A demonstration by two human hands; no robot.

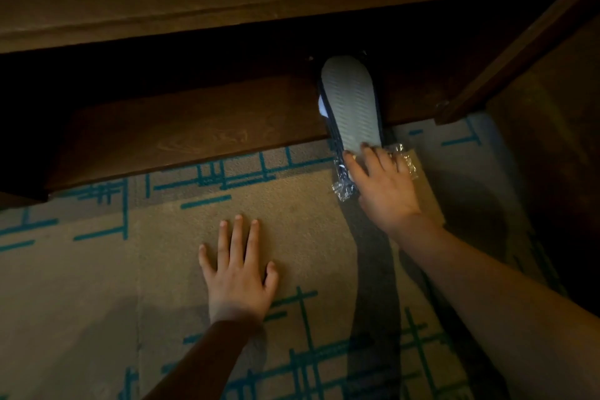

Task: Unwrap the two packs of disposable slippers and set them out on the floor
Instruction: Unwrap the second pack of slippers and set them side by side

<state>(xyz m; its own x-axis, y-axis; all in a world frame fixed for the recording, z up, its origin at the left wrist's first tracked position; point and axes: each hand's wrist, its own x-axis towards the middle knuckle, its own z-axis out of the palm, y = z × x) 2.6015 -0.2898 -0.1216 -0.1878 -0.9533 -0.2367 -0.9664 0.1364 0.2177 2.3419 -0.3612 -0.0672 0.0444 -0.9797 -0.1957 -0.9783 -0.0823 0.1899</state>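
A pack of disposable slippers [349,101] lies sole up on a low dark wooden shelf [194,136], its near end sticking out over the carpet. The grey ribbed sole shows through clear plastic wrap [342,187], which is crinkled at the near end. My right hand [381,187] rests on that near end, fingers over the sole and wrap. My left hand [238,273] lies flat on the carpet with its fingers spread, holding nothing. Only one pack is in view.
The floor is beige carpet [162,269] with teal line patterns. The shelf sits inside a dark wooden cabinet; a wooden panel [519,52] angles down at the right. The recess behind the shelf is very dark.
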